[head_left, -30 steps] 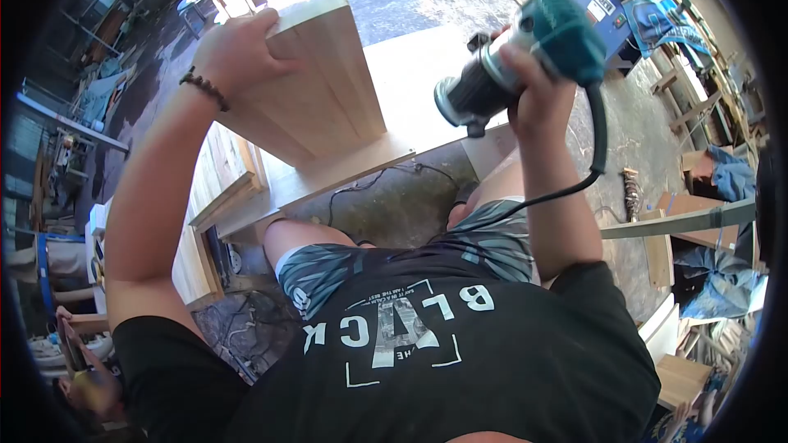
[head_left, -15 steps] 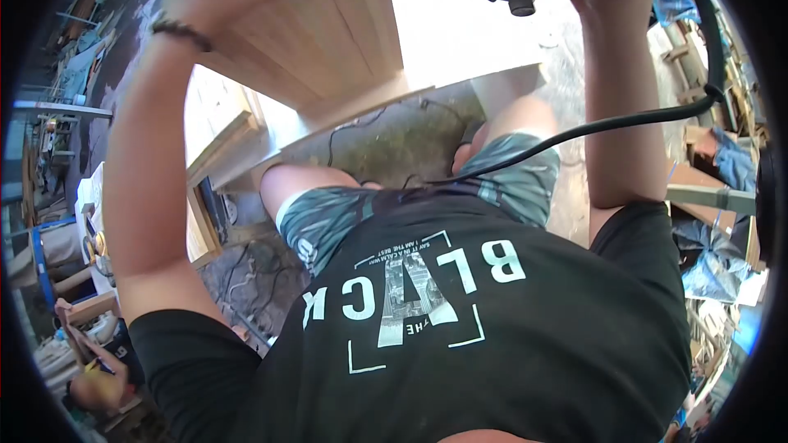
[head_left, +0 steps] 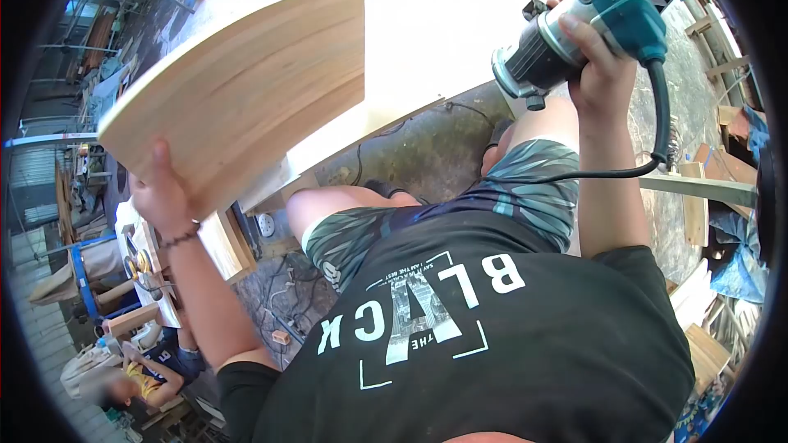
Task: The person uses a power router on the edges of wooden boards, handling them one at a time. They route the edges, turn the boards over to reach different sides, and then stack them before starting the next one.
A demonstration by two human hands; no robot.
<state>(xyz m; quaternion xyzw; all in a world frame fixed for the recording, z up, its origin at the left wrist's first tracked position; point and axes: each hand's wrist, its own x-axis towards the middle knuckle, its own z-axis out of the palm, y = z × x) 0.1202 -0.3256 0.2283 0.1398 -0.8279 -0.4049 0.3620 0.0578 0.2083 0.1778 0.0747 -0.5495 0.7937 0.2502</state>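
My left hand [head_left: 164, 201] grips the near left edge of a flat wooden board [head_left: 254, 82], with the thumb on its upper face and the other fingers hidden behind it. The board is tilted up over a brightly lit white work surface [head_left: 435, 41]. On the other side, my right hand [head_left: 603, 66] is wrapped round the body of a teal and black trim router [head_left: 632, 12], lifted clear of the surface. Its black base points down to the left. A thick black cord [head_left: 661, 107] hangs from the router's rear and runs across my lap.
Another person [head_left: 152, 377] is at the lower left, near a blue-framed bench [head_left: 82, 279]. Cables [head_left: 275, 295] lie on the floor by my legs. Timber pieces [head_left: 710, 344] and blue plastic sheeting [head_left: 739, 271] are at the right.
The wooden board has swung to the left and tilted, and my left hand has shifted down to its near edge. My right hand has lowered the router, which now shows fully.
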